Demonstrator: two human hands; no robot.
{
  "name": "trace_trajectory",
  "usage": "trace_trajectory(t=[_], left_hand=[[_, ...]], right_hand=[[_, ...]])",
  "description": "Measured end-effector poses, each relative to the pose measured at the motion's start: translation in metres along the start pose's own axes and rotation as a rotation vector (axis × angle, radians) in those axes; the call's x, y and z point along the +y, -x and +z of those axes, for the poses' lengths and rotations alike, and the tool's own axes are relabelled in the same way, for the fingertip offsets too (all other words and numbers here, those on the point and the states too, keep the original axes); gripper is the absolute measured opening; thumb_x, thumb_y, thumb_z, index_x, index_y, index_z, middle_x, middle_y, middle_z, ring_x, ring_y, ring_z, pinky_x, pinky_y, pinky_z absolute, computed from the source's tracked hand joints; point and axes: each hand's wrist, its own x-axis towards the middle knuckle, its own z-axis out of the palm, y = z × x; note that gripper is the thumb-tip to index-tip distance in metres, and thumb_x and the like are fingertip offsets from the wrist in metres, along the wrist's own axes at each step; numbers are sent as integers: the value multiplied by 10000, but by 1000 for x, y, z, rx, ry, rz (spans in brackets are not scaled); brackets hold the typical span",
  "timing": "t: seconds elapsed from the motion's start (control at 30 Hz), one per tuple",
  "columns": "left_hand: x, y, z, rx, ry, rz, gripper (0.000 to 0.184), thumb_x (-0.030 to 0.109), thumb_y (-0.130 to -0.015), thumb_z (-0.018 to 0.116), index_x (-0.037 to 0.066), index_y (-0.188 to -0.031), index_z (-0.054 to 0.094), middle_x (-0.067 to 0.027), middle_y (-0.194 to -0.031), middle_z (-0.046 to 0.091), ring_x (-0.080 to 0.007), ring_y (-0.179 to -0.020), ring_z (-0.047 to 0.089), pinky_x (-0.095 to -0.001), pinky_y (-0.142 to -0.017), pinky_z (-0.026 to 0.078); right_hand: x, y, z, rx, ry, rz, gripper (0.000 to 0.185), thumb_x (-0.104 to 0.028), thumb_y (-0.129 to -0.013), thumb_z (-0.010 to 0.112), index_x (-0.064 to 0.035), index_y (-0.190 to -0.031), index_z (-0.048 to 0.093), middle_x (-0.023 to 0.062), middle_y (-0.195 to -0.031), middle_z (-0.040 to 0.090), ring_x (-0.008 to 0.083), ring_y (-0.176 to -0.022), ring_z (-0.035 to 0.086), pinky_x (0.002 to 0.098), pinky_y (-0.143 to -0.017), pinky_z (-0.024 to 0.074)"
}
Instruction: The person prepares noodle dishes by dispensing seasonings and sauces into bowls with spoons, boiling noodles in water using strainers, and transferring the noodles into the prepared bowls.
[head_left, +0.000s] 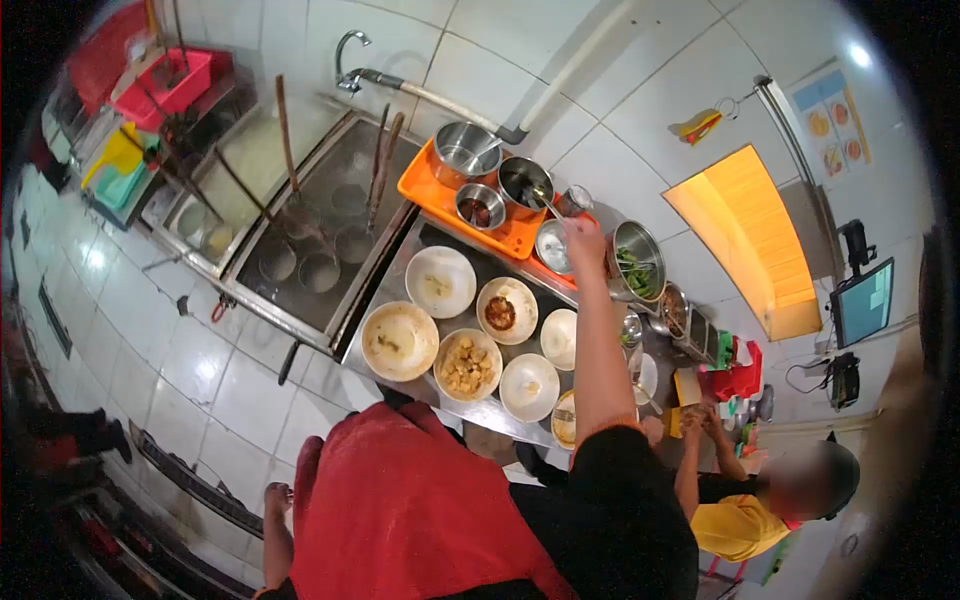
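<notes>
My right hand [583,243] reaches across the counter, its fingers closed around the handle of a spoon [545,203] whose far end points into a steel pot [520,184] with dark contents. Close under this hand is a round metal container [552,246]. My left hand [278,497] hangs low beside the red apron [400,500], fingers curled in, with nothing visible in it. On the steel counter stand several pale bowls, among them one with brown chunks [467,366], one with red-brown sauce [503,312] and one with a little broth [400,342].
An orange tray [430,195] carries the pots; a pot of greens [637,262] stands to its right. Left of the counter is a water-filled boiler [312,235] with long-handled strainers. A co-worker in yellow [740,525] works at the right, hands over the counter.
</notes>
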Motion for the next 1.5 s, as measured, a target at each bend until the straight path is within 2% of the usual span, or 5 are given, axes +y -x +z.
trace_trajectory(t=[0.2, 0.27, 0.73, 1.0, 1.5], left_hand=[[95, -24, 26, 54, -318, 356, 153, 137, -891, 529, 3, -961, 559, -121, -809, 632, -210, -654, 631, -326, -528, 507], [164, 11, 45, 157, -79, 45, 144, 99, -863, 562, -44, -875, 575, -156, -824, 635, -251, -742, 632, -342, -674, 525], [131, -9, 12, -82, -1023, 626, 225, 206, -808, 569, -2, -879, 618, -137, -797, 663, -228, -690, 649, -355, -619, 541], [159, 17, 22, -53, -484, 399, 184, 126, -816, 542, -37, -873, 605, -148, -806, 670, -217, -728, 667, -339, -614, 535], [135, 75, 6, 70, -425, -7, 225, 149, -852, 542, -40, -952, 611, -148, -841, 670, -236, -747, 655, -341, -666, 527]], right_hand=[[5, -87, 64, 28, 511, -253, 182, -204, -846, 571, -32, -851, 632, 208, -846, 651, 391, -834, 628, 493, -760, 493], [3, -95, 71, -33, 511, -276, 169, -196, -847, 559, -41, -848, 627, 196, -872, 655, 377, -862, 631, 494, -761, 494], [17, -125, 67, -416, 395, -123, 193, -179, -810, 596, -20, -832, 702, 209, -862, 672, 349, -808, 655, 433, -749, 513], [42, -88, 49, -307, -207, 37, 196, -192, -809, 639, -6, -793, 696, -6, -647, 573, 95, -579, 497, 270, -555, 409], [71, 75, 67, -274, -219, 31, 203, -188, -812, 648, 0, -871, 694, 113, -770, 689, 182, -712, 651, 322, -670, 495]])
